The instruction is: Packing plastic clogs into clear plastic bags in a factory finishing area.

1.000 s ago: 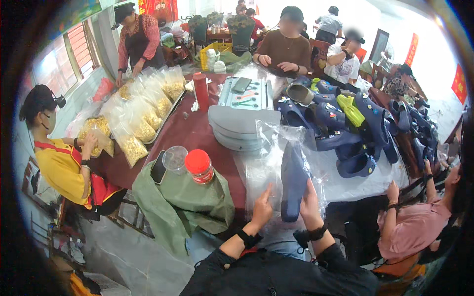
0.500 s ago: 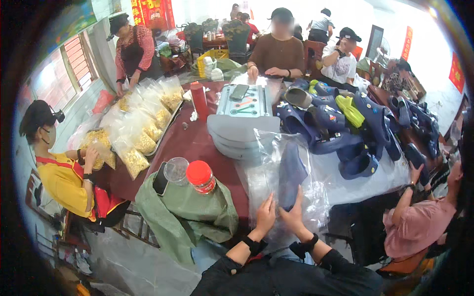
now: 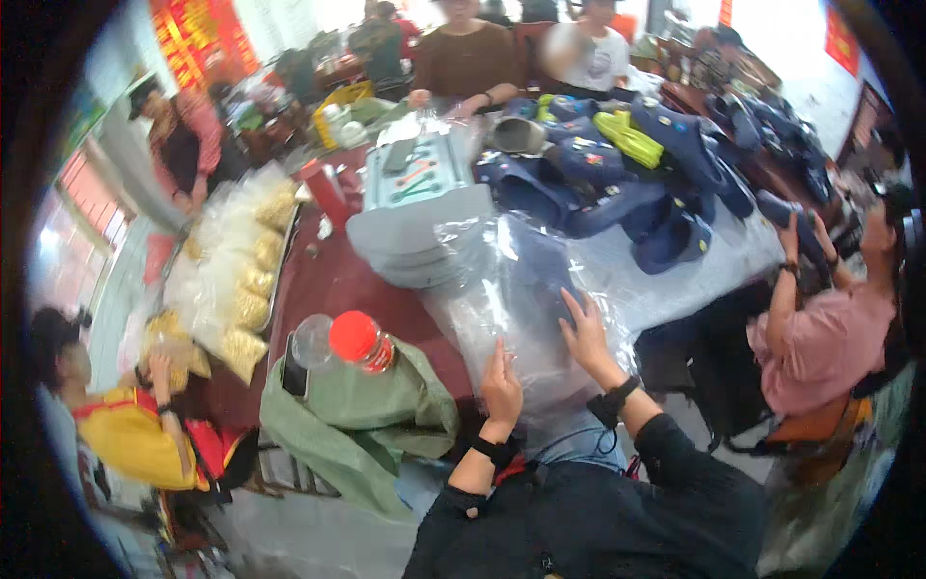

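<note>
A clear plastic bag (image 3: 463, 314) lies at the near edge of the table, a dark blue clog (image 3: 538, 262) inside it, blurred by glare on the film. My left hand (image 3: 502, 391) is at the bag's near left part, its fingers pressed together on the film. On the right side, my right hand (image 3: 591, 340) rests against the bag beside the clog's near end, fingers spread. Just beyond the bag stands a stack of grey curved pieces (image 3: 415, 236), next to a light blue board (image 3: 434, 183) with a phone and small coloured tools on it.
A heap of dark blue clogs (image 3: 588, 183) covers the far right. Left of me, a green cloth (image 3: 362, 420) carries a red-lidded jar (image 3: 357, 338), a clear tub and a phone. Bags of yellow pieces (image 3: 246, 309) line the left. Several people sit or stand around the table.
My view has tilted and shifted. My right hand has moved up along the bag, its fingers spreading. My left hand stays at the bag's near left part.
</note>
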